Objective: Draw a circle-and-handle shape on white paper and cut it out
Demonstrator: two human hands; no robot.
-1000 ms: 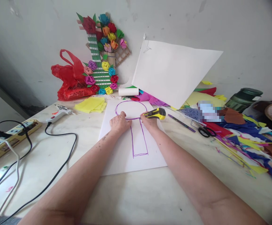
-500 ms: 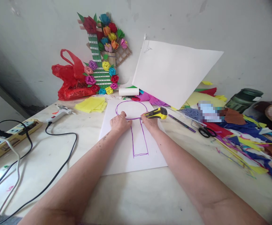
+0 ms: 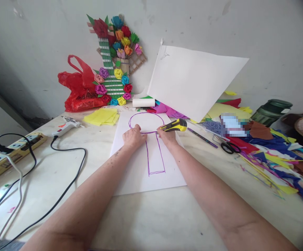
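On the sheet [image 3: 141,174], pressing down with the left hand [image 3: 133,136], fingers loosely bent, empty; gripping a knife [image 3: 174,126] in the closed right hand [image 3: 168,136], tip at the purple outline [image 3: 155,157].

- Knife [image 3: 174,126]: yellow-and-black cutter, clasped in right grip [image 3: 168,136]; nearly level, body pointing right, tip down at the left on the purple line where circle meets stem.
- Sheet [image 3: 138,174]: white, lying flat on the bench [image 3: 151,216], pressed down by left grip [image 3: 133,136] just left of the stem's top.
- Outline [image 3: 155,157]: purple pen line on the sheet; flattened circle at the far end, narrow stem below it, widening slightly to a closed foot.
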